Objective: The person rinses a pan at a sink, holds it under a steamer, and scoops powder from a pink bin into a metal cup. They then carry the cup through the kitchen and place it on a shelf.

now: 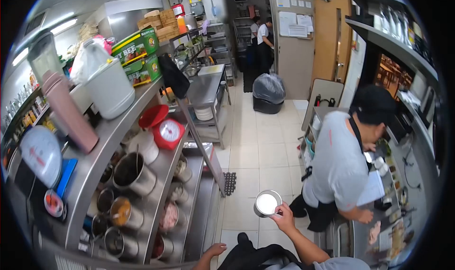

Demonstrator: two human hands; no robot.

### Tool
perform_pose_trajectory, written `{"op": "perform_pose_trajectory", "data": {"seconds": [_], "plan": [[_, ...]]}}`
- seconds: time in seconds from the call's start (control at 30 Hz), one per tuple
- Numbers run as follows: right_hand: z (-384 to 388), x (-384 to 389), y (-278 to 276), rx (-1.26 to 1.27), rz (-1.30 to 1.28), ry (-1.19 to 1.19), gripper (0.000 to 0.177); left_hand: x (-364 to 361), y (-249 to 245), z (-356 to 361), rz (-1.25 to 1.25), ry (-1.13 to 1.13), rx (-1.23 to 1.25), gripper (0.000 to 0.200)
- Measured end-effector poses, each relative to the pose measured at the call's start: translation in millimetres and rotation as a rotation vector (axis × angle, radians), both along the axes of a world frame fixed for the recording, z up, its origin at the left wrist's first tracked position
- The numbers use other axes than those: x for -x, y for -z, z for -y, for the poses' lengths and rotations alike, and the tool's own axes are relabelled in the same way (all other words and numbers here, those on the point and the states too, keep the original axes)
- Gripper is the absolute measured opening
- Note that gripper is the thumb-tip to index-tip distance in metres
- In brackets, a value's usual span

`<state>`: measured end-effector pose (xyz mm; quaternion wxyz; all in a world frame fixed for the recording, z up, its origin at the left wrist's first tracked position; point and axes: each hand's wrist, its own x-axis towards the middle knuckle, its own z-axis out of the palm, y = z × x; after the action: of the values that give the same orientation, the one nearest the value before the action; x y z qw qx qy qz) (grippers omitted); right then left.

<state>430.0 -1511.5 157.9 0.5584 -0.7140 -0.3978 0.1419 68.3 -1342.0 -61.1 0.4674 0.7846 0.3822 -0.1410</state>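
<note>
In the head view my right hand (284, 219) grips a small round metal cup (256, 210) by its right side, holding it out over the tiled floor. White contents, whose kind I cannot make out, show inside its rim. Lower down, my left hand (217, 249) hangs beside my dark apron (256, 258) with nothing in it, its fingers loosely apart. To its left, a steel shelf rack holds metal pots, among them a tall pot with a handle sticking out (134, 174) and one with orange contents (126, 213).
A co-worker in a grey shirt (339, 151) bends over the right-hand counter, close to my right arm. On the left rack sits a red scale (168, 133). A black bin with a clear liner (268, 93) stands in the aisle; two people (263, 37) are farther back.
</note>
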Motion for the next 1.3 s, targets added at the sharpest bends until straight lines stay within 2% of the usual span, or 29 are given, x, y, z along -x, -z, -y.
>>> {"op": "perform_pose_trajectory", "data": {"seconds": [0.07, 0.13, 0.17, 0.27, 0.33, 0.37, 0.43, 0.47, 0.53, 0.57, 0.6, 0.67, 0.73, 0.8, 0.87, 0.93, 1.0, 1.07, 1.17, 1.23, 1.3], "plan": [[-46.8, -28.7, -1.8, -0.006, -0.04, 0.012, 0.033, -59.0, 1.7, -65.0, 0.007, 0.112, -0.057, 0.05], [-83.2, -59.4, -3.8, -0.009, -0.046, 0.034, 0.032, -125.4, 5.8, -135.4, 0.165, 0.14, -0.127, 0.048], [-113.7, -91.9, -8.0, 0.003, -0.053, 0.056, 0.032, -197.6, -64.0, -190.6, 0.167, 0.049, -0.11, 0.049], [-166.9, -158.0, -16.6, -0.036, -0.052, 0.126, 0.034, -298.6, -74.5, -272.8, 0.28, 0.029, -0.158, 0.05], [-203.3, -205.0, -19.5, 0.031, 0.023, 0.211, 0.034, -362.6, -91.8, -317.9, 0.379, -0.003, -0.05, 0.043], [-223.6, -230.8, -15.7, 0.029, 0.058, 0.228, 0.035, -391.6, -100.6, -339.8, 0.382, -0.005, -0.053, 0.043], [-268.0, -282.5, -9.2, 0.062, 0.107, 0.233, 0.036, -431.9, -114.0, -364.5, 0.238, 0.034, 0.001, 0.052], [-293.0, -307.3, -6.8, 0.088, 0.155, 0.236, 0.036, -442.2, -117.7, -369.2, 0.239, 0.002, 0.003, 0.052], [-354.4, -356.4, 0.1, 0.069, 0.162, 0.19, 0.036, -462.9, -133.7, -396.2, 0.463, -0.151, -0.145, 0.067], [-381.5, -375.3, 1.6, 0.068, 0.166, 0.149, 0.035, -467.6, -142.6, -407.4, 0.504, -0.257, -0.082, 0.078], [-410.9, -392.9, 0.4, 0.067, 0.176, 0.109, 0.035, -470.7, -164.3, -415.4, 0.501, -0.296, -0.094, 0.078], [-475.4, -419.9, -7.1, 0.067, 0.158, 0.028, 0.034, -475.4, -217.7, -428.3, 0.644, -0.618, -0.12, 0.081], [-540.5, -439.6, -16.8, 0.088, 0.148, -0.075, 0.034, -467.1, -247.4, -450.0, 0.624, -0.736, -0.123, 0.082], [-606.3, -449.2, -19.0, 0.063, 0.153, -0.158, 0.035, -456.1, -252.8, -471.4, 0.772, -0.901, -0.194, 0.081], [-669.0, -452.9, -19.6, -0.078, 0.161, -0.238, 0.035, -457.2, -264.6, -490.7, 0.81, -1.011, -0.189, 0.079], [-721.3, -453.7, -30.9, -0.016, 0.271, -0.285, 0.035, -464.3, -274.9, -507.4, 0.85, -1.094, -0.258, 0.078], [-781.8, -454.2, -34.6, 0.021, 0.208, -0.311, 0.037, -473.2, -256.2, -543.1, 0.879, -1.139, -0.206, 0.079], [-820.8, -451.9, -21.4, -0.013, 0.166, -0.353, 0.037, -475.4, -213.2, -566.5, 0.83, -1.144, -0.299, 0.08], [-894.1, -454.8, -19.5, -0.056, 0.202, -0.458, 0.039, -499.8, -229.7, -607.0, 0.89, -1.247, -0.274, 0.082], [-953.0, -462.3, 1.8, -0.041, 0.274, -0.494, 0.04, -500.0, -245.4, -629.1, 0.897, -1.38, -0.346, 0.082], [-1014.5, -463.4, 20.7, -0.036, 0.275, -0.557, 0.042, -493.6, -262.2, -646.0, 0.864, -1.397, -0.412, 0.085]]}}
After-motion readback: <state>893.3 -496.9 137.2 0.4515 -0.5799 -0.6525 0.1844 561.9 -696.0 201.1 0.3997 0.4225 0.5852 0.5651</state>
